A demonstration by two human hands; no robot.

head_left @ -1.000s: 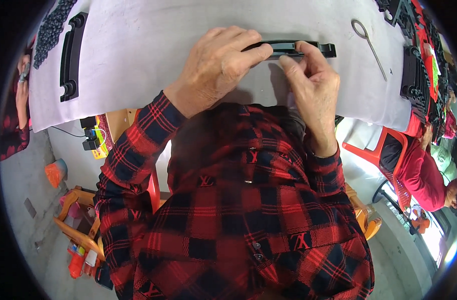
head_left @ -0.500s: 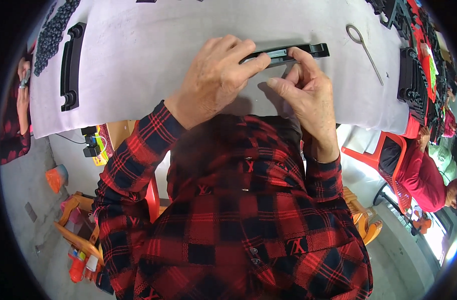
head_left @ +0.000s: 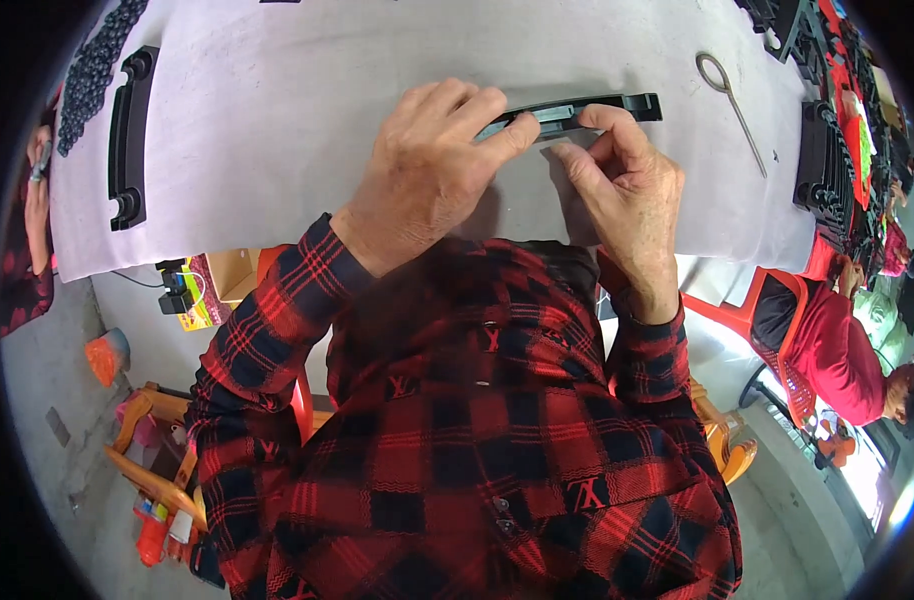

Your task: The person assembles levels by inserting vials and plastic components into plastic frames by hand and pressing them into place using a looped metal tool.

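A long, narrow black plastic part lies at a slant at the table's middle, with a pale grey-green strip set in its channel. My left hand is closed over the part's left end, thumb and index finger at the strip; that end is hidden under the fingers. On the other side, my right hand has its bent index fingertip on the part beside the strip. Its thumb is below the near edge, and the other fingers are curled behind.
A similar black part lies at the left, near a heap of small black pieces. On the right are a looped metal rod and a stack of black parts. A seated person is at the right; another person's hands show far left.
My right thumb has moved up closer to the part's near edge. The part has shifted slightly down in the picture; my left hand keeps its grip.
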